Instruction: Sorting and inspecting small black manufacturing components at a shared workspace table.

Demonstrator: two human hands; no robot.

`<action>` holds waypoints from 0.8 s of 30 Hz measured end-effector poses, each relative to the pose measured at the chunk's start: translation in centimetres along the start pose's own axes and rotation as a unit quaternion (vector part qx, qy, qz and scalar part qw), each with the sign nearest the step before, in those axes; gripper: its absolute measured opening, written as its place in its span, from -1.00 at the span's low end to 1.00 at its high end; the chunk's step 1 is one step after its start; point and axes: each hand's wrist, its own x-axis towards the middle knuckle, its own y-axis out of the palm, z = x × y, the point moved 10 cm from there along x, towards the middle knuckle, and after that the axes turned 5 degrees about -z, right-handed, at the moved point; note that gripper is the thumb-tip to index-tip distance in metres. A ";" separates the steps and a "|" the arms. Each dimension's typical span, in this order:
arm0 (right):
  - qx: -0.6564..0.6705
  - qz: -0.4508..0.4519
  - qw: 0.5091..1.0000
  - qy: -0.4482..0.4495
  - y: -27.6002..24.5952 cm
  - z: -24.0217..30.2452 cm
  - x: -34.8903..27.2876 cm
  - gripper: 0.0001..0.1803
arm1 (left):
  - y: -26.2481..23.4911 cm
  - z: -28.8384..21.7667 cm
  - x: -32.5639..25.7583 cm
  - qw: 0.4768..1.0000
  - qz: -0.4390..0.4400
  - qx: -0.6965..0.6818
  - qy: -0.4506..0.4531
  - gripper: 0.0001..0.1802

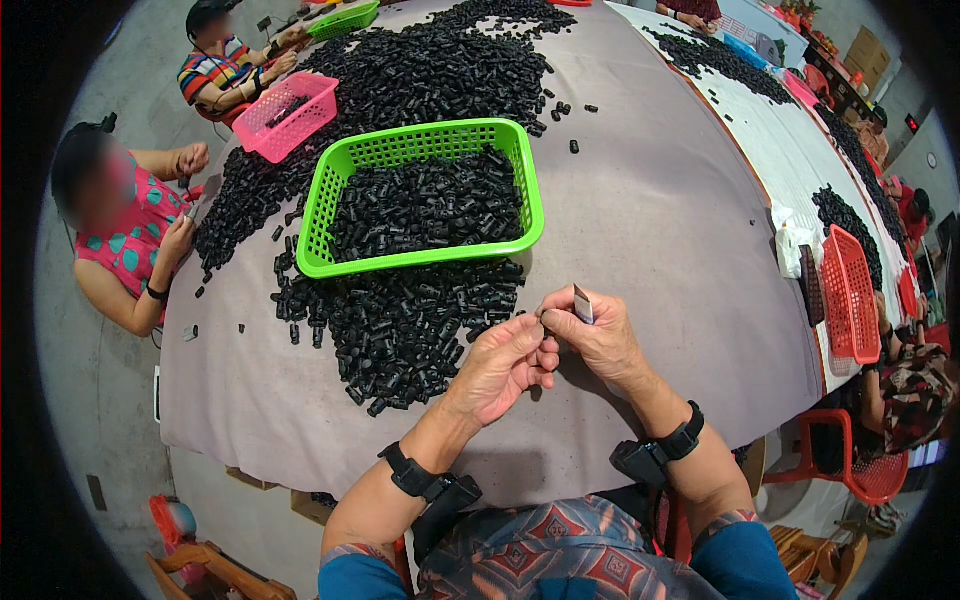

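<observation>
My left hand [508, 368] and my right hand [602, 338] meet above the table, just to the right of a pile of small black cylindrical parts [395, 335]. A flat blade [582, 306] with a slanted tip sticks up from my right hand, between thumb and fingers. The thumb and forefinger of my left hand are pinched together against the right fingertips. Whatever sits in that pinch is mostly hidden; only a small dark bit shows. Beyond my hands, a bright green basket [534, 185] full of the same black parts stands among the pile.
A larger heap of black parts [430, 75] spreads behind the basket. At the left, two people sit working near a pink basket [288, 115]. A red basket [850, 295] and a white plastic bag [795, 240] lie at the right, by a white-covered table [735, 120] with more people.
</observation>
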 end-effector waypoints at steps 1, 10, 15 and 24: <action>-0.026 -0.013 0.999 -0.020 -0.2 0.3 0.1 -0.89 | -0.1 0.0 0.0 1.000 -0.011 0.006 0.003 -0.81; -0.137 -0.074 0.984 -0.088 -1.4 1.2 0.1 -0.87 | -0.5 -1.8 -0.7 0.979 -0.099 0.147 0.099 -0.74; -0.107 -0.073 0.989 -0.077 -1.1 1.3 -0.1 -0.88 | -0.5 -1.5 -0.5 0.985 -0.071 0.129 0.089 -0.77; -0.091 -0.025 0.992 -0.078 -0.1 1.3 0.0 -0.91 | -1.5 -1.2 -0.2 0.993 -0.059 0.066 0.072 -0.78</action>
